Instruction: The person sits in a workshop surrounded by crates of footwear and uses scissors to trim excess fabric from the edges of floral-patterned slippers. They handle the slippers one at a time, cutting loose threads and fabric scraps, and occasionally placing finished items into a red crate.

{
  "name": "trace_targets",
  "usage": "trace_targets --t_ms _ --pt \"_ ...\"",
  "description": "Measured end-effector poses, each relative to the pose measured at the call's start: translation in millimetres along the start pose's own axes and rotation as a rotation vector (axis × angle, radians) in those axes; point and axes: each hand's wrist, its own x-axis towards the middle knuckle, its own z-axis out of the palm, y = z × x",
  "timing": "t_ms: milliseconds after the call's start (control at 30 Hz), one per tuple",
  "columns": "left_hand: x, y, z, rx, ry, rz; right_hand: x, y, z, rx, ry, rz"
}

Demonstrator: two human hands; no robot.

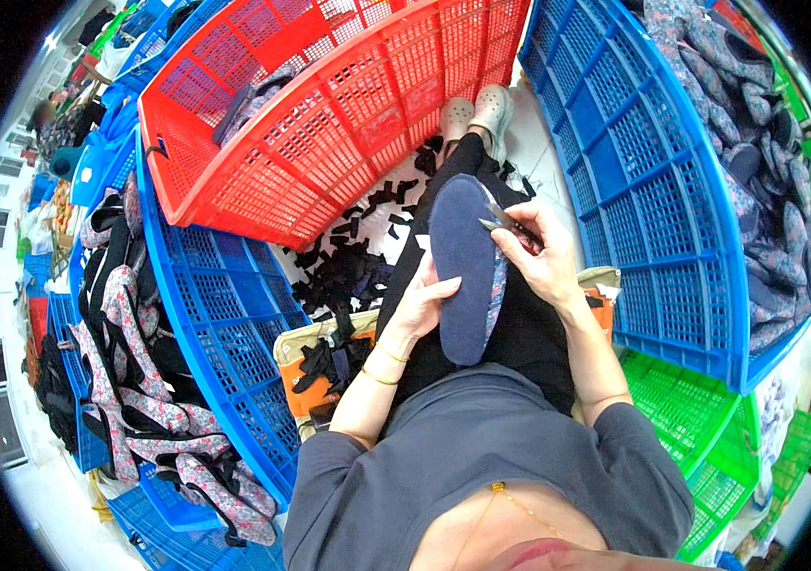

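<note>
A slipper [462, 271] with a navy fabric sole is held upright over my lap, its sole facing me. A strip of its floral side shows along the right edge. My left hand [421, 303] grips it from the left, with the thumb pressed on the sole and the other fingers hidden behind. In my closed right hand [546, 255] are small thread snips [508, 223]. Their pointed tips are at the upper right edge of the sole; whether they touch it I cannot tell.
A red basket [329, 143] stands ahead, with a floral slipper inside. Blue baskets [224, 333] flank me, holding floral slippers [125, 333] at left and more slippers [771, 238] at right. Black scraps [353, 271] litter the floor. Green baskets [681, 409] stand at lower right.
</note>
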Motion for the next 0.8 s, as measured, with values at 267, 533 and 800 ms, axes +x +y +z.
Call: trace_targets --t_ms 267,533,800 --pt "45 106 42 0.414 0.133 0.242 -4 24 -10 0.663 0.067 0.187" --pt "120 250 25 0.207 0.313 1.033 76 -36 -176 -0.011 0.586 -0.084" --pt "84 75 44 0.365 0.23 0.581 233 47 -369 -1.224 0.539 0.364"
